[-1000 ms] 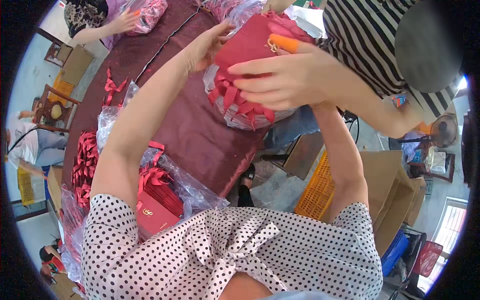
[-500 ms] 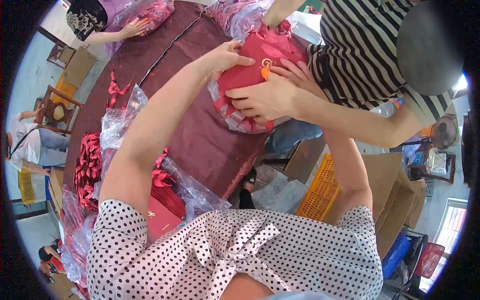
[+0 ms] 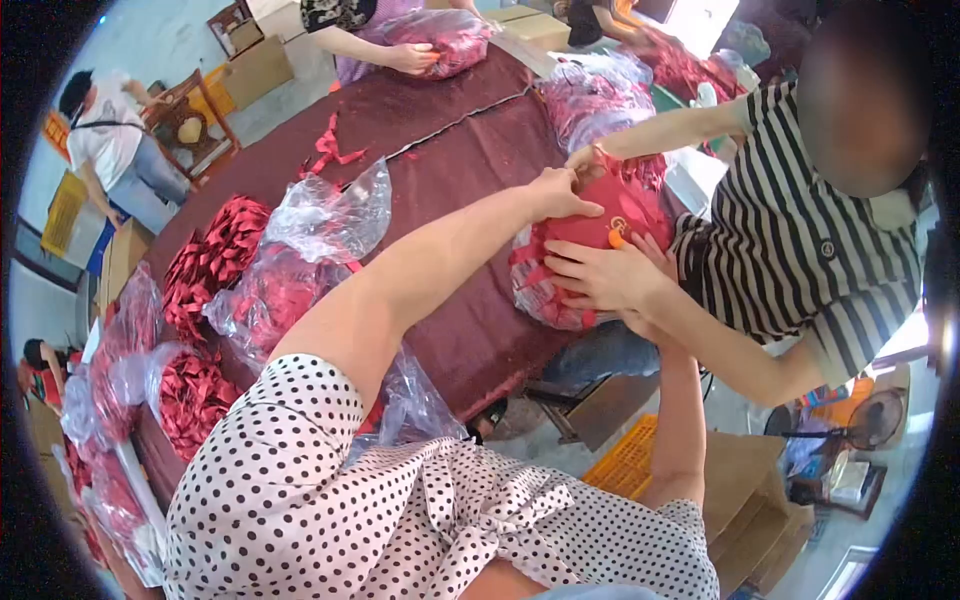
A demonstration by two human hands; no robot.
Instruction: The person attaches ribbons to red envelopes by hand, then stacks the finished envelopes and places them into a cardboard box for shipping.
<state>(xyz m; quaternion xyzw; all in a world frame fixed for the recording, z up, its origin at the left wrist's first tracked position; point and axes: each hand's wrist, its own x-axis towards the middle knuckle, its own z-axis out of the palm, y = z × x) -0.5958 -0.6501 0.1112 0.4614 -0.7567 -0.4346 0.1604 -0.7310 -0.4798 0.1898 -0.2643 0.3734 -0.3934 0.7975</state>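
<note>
My left hand holds the upper left edge of a red bundle with a gold mark, its thumb on top. My right hand is at the bundle's right side, fingers on its surface, partly hidden behind a co-worker's forearm. The co-worker's one hand touches the top edge near my left hand. Their other hand, with orange on the thumb, lies spread across the bundle's lower part. Clear plastic with red pieces inside surrounds the bundle's lower left side.
A dark red cloth covers the table. Red ribbon piles and plastic bags are at left. The striped-shirt co-worker stands at right. Another person's hand touches a bag at the back. A yellow crate is below right.
The view has turned, so the bundle and all the hands on it appear further right and lower. The co-worker's far hand is now at the bundle's top edge beside my left hand.
</note>
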